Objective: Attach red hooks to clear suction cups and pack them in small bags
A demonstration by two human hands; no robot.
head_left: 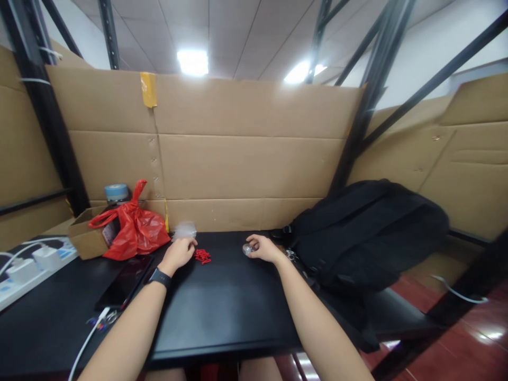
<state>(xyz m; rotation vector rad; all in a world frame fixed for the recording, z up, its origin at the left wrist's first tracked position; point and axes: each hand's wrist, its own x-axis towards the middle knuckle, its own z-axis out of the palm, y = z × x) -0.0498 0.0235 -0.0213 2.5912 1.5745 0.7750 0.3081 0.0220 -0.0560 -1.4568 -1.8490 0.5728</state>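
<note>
My left hand (182,253), a dark watch on its wrist, rests low over the black table (222,312). Its fingers are loosely bent and slightly apart, with nothing visible in them. Just right of its fingertips lies a small pile of red, thin pieces (202,256), too small to name surely. Behind the hand is a stack of clear, blurred plastic (184,229), possibly bags or lids. Farther right, my right hand (265,248) grips a small, round, clear piece (248,249) between thumb and fingers, close to the tabletop. What is inside that piece cannot be made out.
A black backpack (369,238) fills the right side. On the left are a red plastic bag (137,230), a cardboard box (89,233), a dark phone or tablet (125,283), a white cable (85,344) and a power strip (65,256). Cardboard (246,164) walls the back.
</note>
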